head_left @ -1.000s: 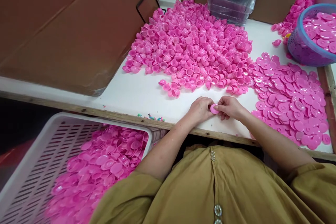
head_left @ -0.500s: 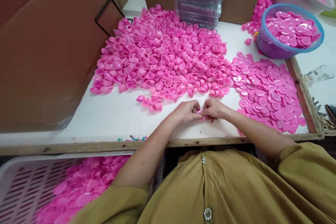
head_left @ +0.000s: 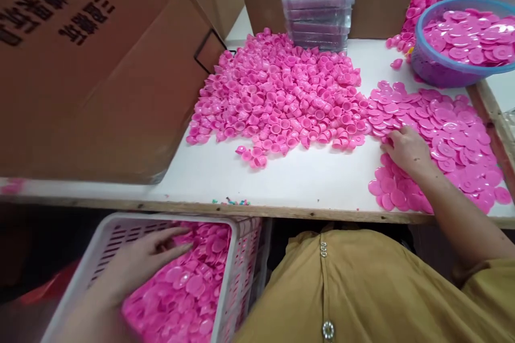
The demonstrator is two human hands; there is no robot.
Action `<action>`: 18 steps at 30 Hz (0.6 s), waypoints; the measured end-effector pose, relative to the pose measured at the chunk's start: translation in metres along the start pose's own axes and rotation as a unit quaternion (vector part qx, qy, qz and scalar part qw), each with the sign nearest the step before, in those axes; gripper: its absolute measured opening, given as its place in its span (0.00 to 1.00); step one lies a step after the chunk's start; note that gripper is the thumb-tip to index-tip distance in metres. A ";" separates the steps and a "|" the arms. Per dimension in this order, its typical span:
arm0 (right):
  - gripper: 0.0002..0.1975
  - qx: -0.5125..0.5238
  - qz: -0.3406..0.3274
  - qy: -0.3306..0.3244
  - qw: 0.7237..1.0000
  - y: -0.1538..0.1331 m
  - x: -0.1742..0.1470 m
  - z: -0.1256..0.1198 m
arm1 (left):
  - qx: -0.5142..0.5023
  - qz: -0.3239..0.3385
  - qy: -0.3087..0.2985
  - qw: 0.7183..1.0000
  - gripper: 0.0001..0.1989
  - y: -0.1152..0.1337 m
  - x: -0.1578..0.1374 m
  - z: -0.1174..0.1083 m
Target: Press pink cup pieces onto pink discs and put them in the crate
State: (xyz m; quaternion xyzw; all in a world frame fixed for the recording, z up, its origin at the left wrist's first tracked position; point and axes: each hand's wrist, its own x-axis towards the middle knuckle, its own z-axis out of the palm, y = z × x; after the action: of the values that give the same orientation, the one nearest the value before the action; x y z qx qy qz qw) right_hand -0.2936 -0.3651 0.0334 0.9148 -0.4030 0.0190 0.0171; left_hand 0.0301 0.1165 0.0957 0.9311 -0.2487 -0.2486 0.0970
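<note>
My left hand hangs over a white slatted basket below the table edge, fingers and thumb apart, holding nothing I can see. Beneath it lie many pink plastic pieces, among them round saucer shapes. On the table, my right hand reaches into the left side of a spread of pink toy saucers. Its fingers are curled together with the tips down at the saucers; whatever they pinch is hidden. To the left of that hand spreads a heap of small pink toy cups.
A large cardboard box fills the left of the table. Clear plastic packs stand stacked behind the cups. A blue basket of saucers is at the back right. A wooden strip edges the table front.
My hands have parted from where they met around a small pink piece on the table. The left went down to the basket, the right moved over to the saucers. The view shifted left.
</note>
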 end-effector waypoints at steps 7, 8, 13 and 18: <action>0.19 0.014 -0.037 0.015 0.999 -0.017 -0.006 0.005 | -0.054 0.133 0.155 0.977 0.19 0.125 0.057 0.057; 0.18 0.030 -0.039 0.021 0.999 -0.019 -0.008 0.004 | -0.051 0.161 0.167 0.972 0.18 0.149 0.070 0.066; 0.14 0.195 -0.073 0.025 0.978 -0.027 -0.022 0.001 | 0.043 0.241 0.159 0.957 0.12 0.218 0.113 0.091; 0.15 0.456 0.009 -0.081 0.886 -0.047 -0.034 0.000 | -0.012 0.252 0.135 0.958 0.10 0.214 0.119 0.099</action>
State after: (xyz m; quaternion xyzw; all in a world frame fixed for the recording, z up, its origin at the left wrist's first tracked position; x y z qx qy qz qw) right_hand -0.2819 -0.3083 0.0312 0.8164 -0.3586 0.1264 -0.4347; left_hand -0.0195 -0.1333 0.0266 0.8619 -0.4567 -0.0911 0.2007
